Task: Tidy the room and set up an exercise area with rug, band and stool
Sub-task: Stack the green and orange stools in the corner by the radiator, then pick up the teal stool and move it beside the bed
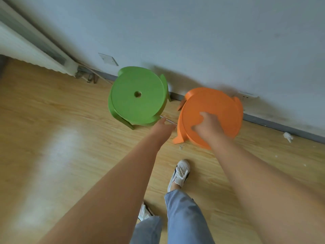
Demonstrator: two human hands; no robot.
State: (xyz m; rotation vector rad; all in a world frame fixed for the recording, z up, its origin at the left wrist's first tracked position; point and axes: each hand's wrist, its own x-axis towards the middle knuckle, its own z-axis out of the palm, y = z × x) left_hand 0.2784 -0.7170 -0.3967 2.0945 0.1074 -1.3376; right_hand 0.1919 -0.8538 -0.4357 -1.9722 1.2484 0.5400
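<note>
Two round plastic stools stand on the wood floor by the wall. The green stool (137, 97), with a hole in the middle of its seat, is on the left. The orange stool (214, 110) is on the right and looks blurred and slightly tilted. My right hand (205, 126) grips the near left rim of the orange seat, thumb on top. My left hand (162, 125) stretches out with straight fingers over the floor between the two stools, just short of the green stool's near edge, and holds nothing. No rug or band is in view.
The pale wall (193, 41) with its grey skirting runs right behind the stools. A white curtain (26, 48) hangs at far left. A crumpled white scrap (288, 136) lies by the skirting at right. A thin stick (168, 120) lies between the stools. My white shoe (180, 173) stands near.
</note>
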